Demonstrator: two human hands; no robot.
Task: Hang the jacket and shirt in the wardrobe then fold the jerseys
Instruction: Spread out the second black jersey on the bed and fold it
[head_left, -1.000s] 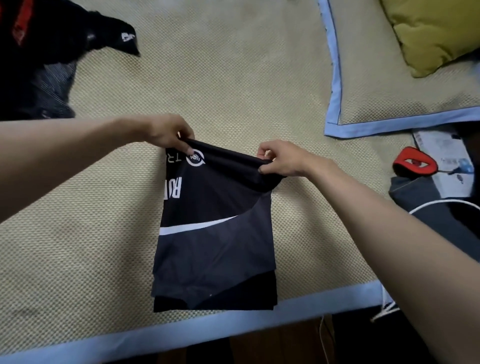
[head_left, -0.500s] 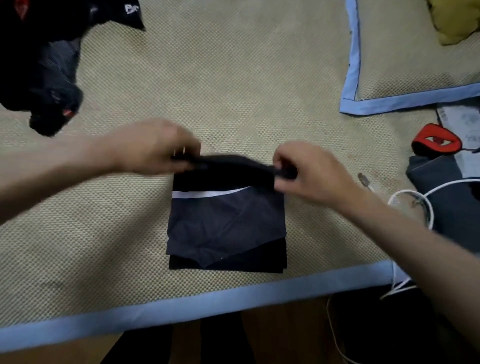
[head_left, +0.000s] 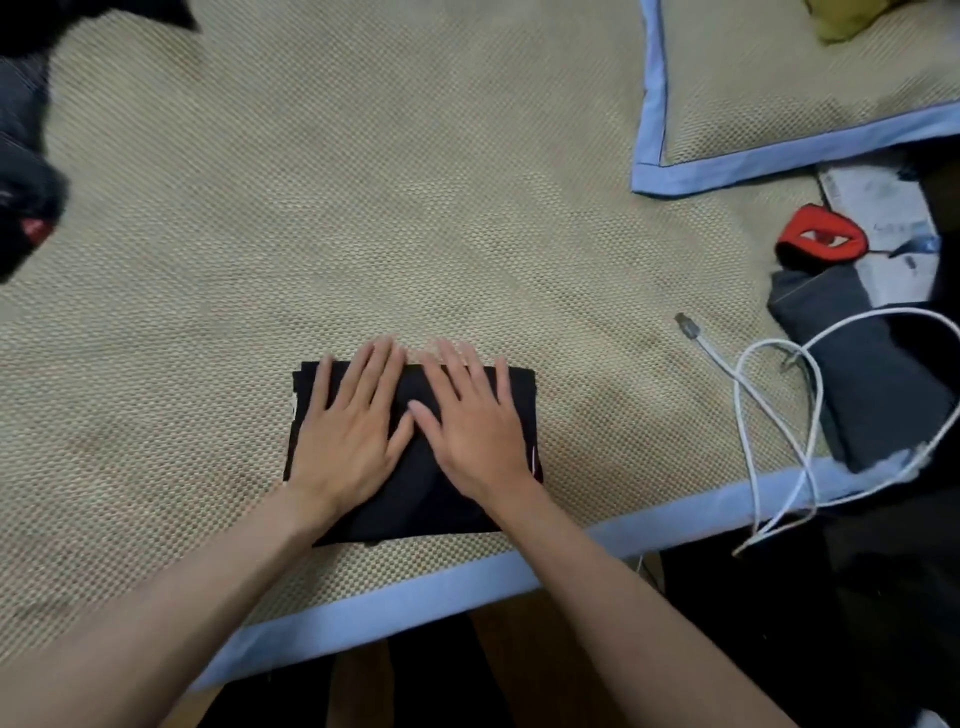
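A dark jersey (head_left: 415, 493) lies folded into a small flat rectangle on the woven beige mat (head_left: 415, 218), close to the mat's blue front border. My left hand (head_left: 348, 426) presses flat on its left half, fingers straight and spread. My right hand (head_left: 472, 421) presses flat on its right half, thumb touching the left hand. Much of the jersey is covered by both hands. More dark clothing (head_left: 26, 208) lies bunched at the far left edge of the mat.
A white cable (head_left: 769, 415) loops over the mat's right corner. Beside it lie a folded grey cloth (head_left: 872, 384), a red and black object (head_left: 821, 241) and papers (head_left: 883, 218). A blue-edged pillow (head_left: 779, 93) sits at the back right.
Both hands held the jersey's top edge raised, then brought it down over the lower half. The jersey now lies folded shorter, and both hands have let go and press flat on it.
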